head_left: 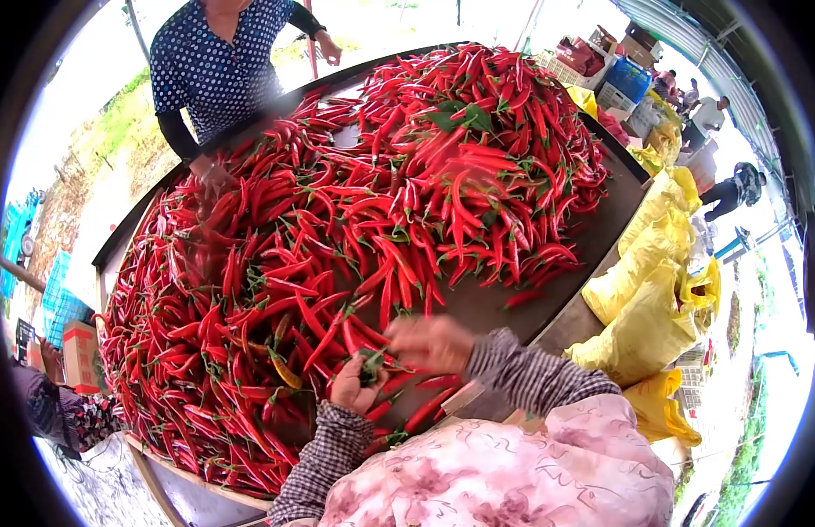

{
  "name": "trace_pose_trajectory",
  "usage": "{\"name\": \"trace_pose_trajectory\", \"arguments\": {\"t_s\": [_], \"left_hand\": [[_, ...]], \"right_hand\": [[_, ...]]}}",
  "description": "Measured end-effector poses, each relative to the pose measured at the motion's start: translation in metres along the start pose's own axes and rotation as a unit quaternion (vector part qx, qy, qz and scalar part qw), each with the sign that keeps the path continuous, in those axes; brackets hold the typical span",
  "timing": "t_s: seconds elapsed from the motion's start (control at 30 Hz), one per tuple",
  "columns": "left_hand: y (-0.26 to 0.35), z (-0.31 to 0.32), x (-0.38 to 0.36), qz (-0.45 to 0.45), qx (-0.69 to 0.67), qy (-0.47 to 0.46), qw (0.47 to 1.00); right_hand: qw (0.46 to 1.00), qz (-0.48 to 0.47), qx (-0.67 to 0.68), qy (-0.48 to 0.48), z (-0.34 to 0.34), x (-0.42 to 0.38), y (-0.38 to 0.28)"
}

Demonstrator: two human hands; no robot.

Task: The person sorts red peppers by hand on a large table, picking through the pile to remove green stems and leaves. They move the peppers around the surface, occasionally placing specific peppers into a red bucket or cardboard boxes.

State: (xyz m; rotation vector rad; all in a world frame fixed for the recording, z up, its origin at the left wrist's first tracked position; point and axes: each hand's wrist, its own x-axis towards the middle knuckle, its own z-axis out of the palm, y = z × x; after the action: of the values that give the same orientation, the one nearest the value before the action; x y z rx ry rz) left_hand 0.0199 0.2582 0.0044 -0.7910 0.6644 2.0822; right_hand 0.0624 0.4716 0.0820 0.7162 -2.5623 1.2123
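In the narrow grip of the left hand (347, 389), green leaves (370, 369), close over peppers (284, 220) heaped on the tabletop (486, 307); for the right hand (434, 344), too blurred to tell open from closed. Could shed leaves among the peppers through a slack pinch, or knock loose ones off the tabletop with a fast, wide swing of the right hand. Might also bruise skins by leaning on the heap.
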Motion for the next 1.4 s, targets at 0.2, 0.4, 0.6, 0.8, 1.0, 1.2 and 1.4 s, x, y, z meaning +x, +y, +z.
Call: {"name": "trace_pose_trajectory", "arguments": {"t_s": [0.2,0.4,0.6,0.8,1.0,1.2,1.4], "left_hand": [[0.024,-0.012,-0.041,0.111,0.117,-0.074,0.984],[0.019,-0.022,-0.04,0.133,0.078,-0.074,0.985],[0.017,-0.005,-0.033,0.165,0.153,-0.109,0.968],[0.048,0.021,-0.053,0.298,0.227,-0.087,0.923],[0.075,-0.03,-0.053,0.213,0.37,0.159,0.89],[0.056,-0.056,-0.056,0.233,0.295,0.078,0.923],[0.046,-0.045,-0.059,0.189,0.339,0.085,0.918]], "right_hand": [[0.737,0.509,-0.261,0.361,-0.14,-0.038,0.158],[0.763,0.563,-0.276,0.16,-0.084,-0.006,0.132],[0.894,0.369,-0.248,0.052,0.017,-0.004,0.072],[0.979,0.201,-0.013,-0.044,0.093,0.02,0.027],[0.997,-0.02,-0.05,0.049,0.029,0.015,0.031],[0.73,0.457,-0.272,0.429,-0.147,-0.011,0.137],[0.757,0.438,-0.097,0.475,-0.151,-0.004,0.215]]}}
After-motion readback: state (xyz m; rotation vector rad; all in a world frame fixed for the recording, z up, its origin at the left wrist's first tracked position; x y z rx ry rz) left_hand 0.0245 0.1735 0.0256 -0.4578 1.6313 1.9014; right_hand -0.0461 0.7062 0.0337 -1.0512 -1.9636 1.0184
